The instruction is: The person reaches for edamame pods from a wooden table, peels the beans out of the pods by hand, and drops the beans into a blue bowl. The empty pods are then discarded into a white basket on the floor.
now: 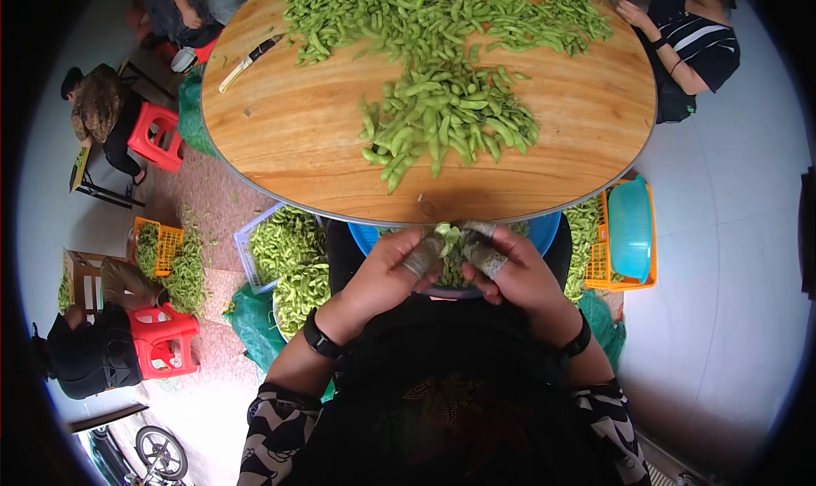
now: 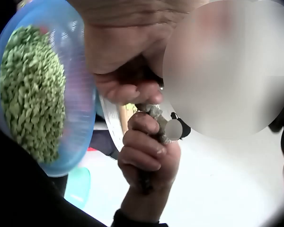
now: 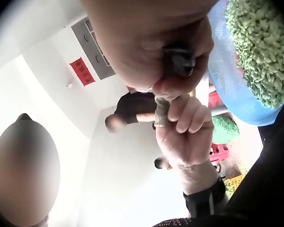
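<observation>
Just past the table's near edge, both hands meet over a blue basket [image 1: 552, 229] with green beans [image 2: 32, 97] in it. Between the fingertips is a green soybean pod [image 1: 445, 229], pale where it catches light. My left hand [image 1: 387, 269] pinches it from the left, thumb wrapped in greyish tape. From the other side my right hand [image 1: 523, 269] pinches it, with tape on its thumb and a finger. A dark, shiny thing [image 3: 180, 61] sits in the right palm under curled fingers; I cannot tell its kind. In both wrist views the hands hide the pod.
On the wooden table [image 1: 280, 146] lie a heap of pods [image 1: 450, 116] and a knife [image 1: 249, 64]. A white crate of pods [image 1: 289, 240] stands left of my legs, an orange crate [image 1: 650, 257] with a turquoise basket [image 1: 629, 227] at right. Other people sit around on red stools [image 1: 157, 136].
</observation>
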Motion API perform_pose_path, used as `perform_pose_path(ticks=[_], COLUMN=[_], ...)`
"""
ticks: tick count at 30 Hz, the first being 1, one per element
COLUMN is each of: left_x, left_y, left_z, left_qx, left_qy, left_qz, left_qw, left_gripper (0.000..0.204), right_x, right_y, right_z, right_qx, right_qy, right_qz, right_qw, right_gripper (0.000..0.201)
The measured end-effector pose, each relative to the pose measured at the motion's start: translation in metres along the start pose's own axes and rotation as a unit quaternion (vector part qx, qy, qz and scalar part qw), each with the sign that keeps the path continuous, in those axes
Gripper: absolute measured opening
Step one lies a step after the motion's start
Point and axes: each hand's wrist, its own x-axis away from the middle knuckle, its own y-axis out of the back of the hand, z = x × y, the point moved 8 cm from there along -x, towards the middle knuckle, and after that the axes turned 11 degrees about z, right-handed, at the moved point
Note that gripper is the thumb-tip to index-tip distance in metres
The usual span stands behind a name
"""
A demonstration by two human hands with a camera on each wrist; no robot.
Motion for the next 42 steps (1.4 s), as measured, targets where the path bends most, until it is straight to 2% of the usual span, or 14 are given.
perform_pose_path(ticks=[3, 4, 6, 8, 10, 13, 17, 21, 26, 30, 34, 37, 39, 42], left_x=[0.001, 0.002, 0.006, 0.008, 0.013, 0.011, 0.005, 0.001, -0.002, 0.021, 0.09, 0.131, 0.14, 0.133], left_y=[-0.003, -0.01, -0.021, -0.018, -0.01, 0.003, -0.015, -0.019, -0.023, -0.002, 0.072, 0.116, 0.113, 0.093], left_z=[-0.009, -0.014, -0.026, -0.019, -0.019, -0.009, -0.018, -0.015, -0.019, -0.033, -0.045, -0.051, -0.065, -0.087], left_qx=[-0.282, -0.344, -0.405, -0.402, -0.403, -0.382, -0.285, -0.313, -0.517, -0.41, -0.391, -0.561, -0.694, -0.695], left_qy=[-0.049, -0.099, -0.154, -0.043, -0.047, -0.039, -0.014, 0.02, -0.038, -0.046, -0.039, 0.02, 0.053, -0.028], left_qz=[-0.009, -0.009, -0.007, 0.025, -0.008, -0.052, 0.006, 0.01, -0.021, -0.05, -0.299, -0.407, -0.456, -0.469], left_qw=[0.958, 0.934, 0.901, 0.914, 0.914, 0.922, 0.958, 0.95, 0.855, 0.91, 0.87, 0.721, 0.555, 0.543], left_gripper=[0.008, 0.008, 0.008, 0.013, 0.015, 0.02, 0.021, 0.014, 0.012, 0.01, 0.012, 0.033, 0.048, 0.045], right_x=[0.006, 0.005, 0.009, 0.015, 0.013, 0.025, 0.014, 0.007, 0.001, 0.01, 0.0, -0.022, -0.031, -0.036], right_y=[0.0, 0.002, -0.01, -0.01, 0.003, -0.016, -0.024, -0.023, -0.013, -0.015, 0.017, 0.043, 0.054, 0.061], right_z=[0.033, 0.033, 0.041, 0.045, 0.04, 0.05, 0.045, 0.039, 0.035, 0.058, 0.072, 0.092, 0.096, 0.091], right_qx=[0.344, 0.347, 0.579, 0.602, 0.657, 0.666, 0.595, 0.629, 0.635, 0.662, 0.639, 0.64, 0.642, 0.631], right_qy=[0.244, 0.249, 0.264, 0.243, 0.139, 0.238, 0.265, 0.227, 0.146, 0.243, 0.196, 0.143, 0.109, 0.118], right_qz=[-0.104, -0.107, -0.143, -0.166, -0.191, -0.193, -0.108, -0.104, -0.143, -0.155, -0.205, -0.311, -0.367, -0.375], right_qw=[0.901, 0.898, 0.758, 0.742, 0.716, 0.68, 0.751, 0.736, 0.745, 0.692, 0.714, 0.688, 0.664, 0.669], right_gripper=[0.028, 0.028, 0.029, 0.032, 0.036, 0.037, 0.037, 0.033, 0.033, 0.035, 0.031, 0.031, 0.031, 0.032])
